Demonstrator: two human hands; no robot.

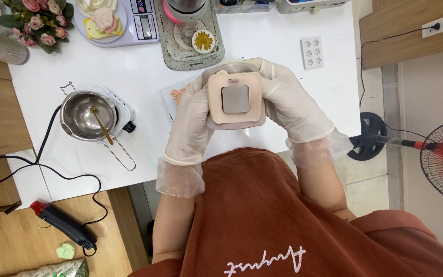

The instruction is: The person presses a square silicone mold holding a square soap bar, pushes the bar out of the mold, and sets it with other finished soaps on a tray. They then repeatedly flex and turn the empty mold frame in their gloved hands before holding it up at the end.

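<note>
Right, I see both gloved hands wrapped around a square pinkish mould [235, 100] with a grey square centre, held up over the near edge of the white worktop [262, 46]. The left hand [190, 120] grips its left side, the right hand [288, 105] grips the right, fingers curled behind it. Towards the worktop's left edge, a steel melting pot [87, 115] sits on a small white hotplate [121, 110], a gold spoon [101, 124] resting inside. A white flower mould [312, 52] lies near the right edge, and a scale [129, 20] sits at the far edge.
</note>
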